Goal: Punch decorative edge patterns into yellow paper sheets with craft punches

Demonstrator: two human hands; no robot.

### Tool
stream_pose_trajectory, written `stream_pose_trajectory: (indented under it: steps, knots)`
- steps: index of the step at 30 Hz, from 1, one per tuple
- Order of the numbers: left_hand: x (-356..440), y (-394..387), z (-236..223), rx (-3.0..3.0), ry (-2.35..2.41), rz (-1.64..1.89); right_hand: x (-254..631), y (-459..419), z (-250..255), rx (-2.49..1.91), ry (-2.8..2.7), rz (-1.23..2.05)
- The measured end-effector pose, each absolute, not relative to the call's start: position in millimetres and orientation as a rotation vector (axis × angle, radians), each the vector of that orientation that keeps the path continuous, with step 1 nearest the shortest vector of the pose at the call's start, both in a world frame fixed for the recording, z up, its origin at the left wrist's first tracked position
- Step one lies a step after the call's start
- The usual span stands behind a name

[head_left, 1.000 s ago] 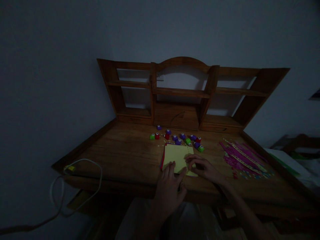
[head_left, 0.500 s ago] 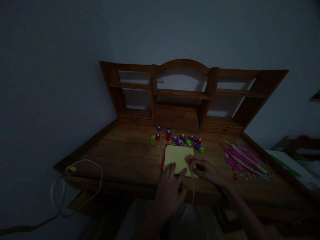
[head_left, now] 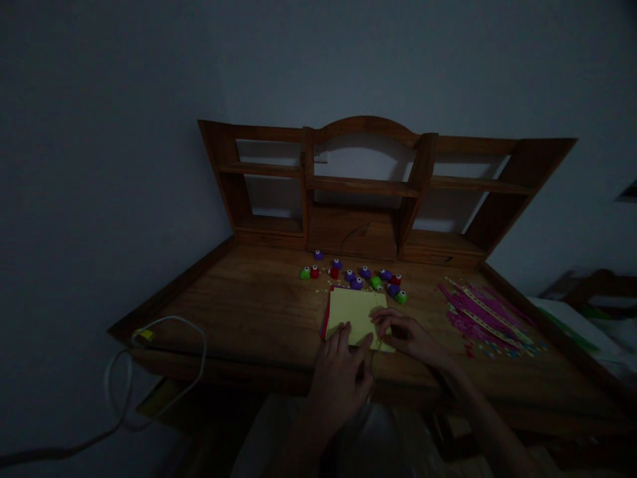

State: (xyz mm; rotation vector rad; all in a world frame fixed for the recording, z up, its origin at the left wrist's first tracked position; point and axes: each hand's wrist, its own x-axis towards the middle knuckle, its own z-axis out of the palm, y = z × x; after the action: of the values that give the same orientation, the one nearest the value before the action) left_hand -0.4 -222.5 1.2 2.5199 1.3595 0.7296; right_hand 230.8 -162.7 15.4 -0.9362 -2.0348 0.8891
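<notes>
A stack of coloured paper with a yellow sheet (head_left: 351,311) on top lies on the wooden desk (head_left: 249,312). My left hand (head_left: 341,378) rests at the sheet's near edge, fingers stretched flat on the paper. My right hand (head_left: 405,334) is curled at the sheet's right near corner, fingertips pinched on a thin yellow paper strip (head_left: 377,358) that runs down over the desk's front edge. The room is very dim.
Several small purple, red and green paper punches (head_left: 358,275) lie behind the paper. A heap of pink and pale paper strips (head_left: 480,315) sits at the right. A wooden hutch (head_left: 365,189) stands at the back. A white cable (head_left: 164,345) loops off the desk's left corner.
Both hands stay at the yellow sheet's near edge. The thin yellow strip shows below the right hand, hanging over the desk's front edge. The view has shifted slightly.
</notes>
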Motion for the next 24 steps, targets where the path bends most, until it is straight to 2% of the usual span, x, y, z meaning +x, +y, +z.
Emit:
stream_pose_trajectory:
  steps: [9, 14, 18, 24]
  knots:
    - [-1.2, -222.8, 0.1, 2.533, 1.381, 0.702, 246.8, -167.3, 8.6, -0.96, -2.012, 0.946]
    - [-0.9, -223.5, 1.0, 2.534, 1.373, 0.694, 263.1, -192.8, 16.5, -1.071, -1.814, 1.013]
    - [-12.5, -222.1, 0.9, 2.554, 1.294, 0.677, 286.0, -215.2, 25.6, -1.442, -1.326, 0.835]
    - [-35.8, -204.9, 14.6, 2.555, 1.142, 0.699, 339.6, -236.3, 41.0, -1.626, -0.858, 0.572]
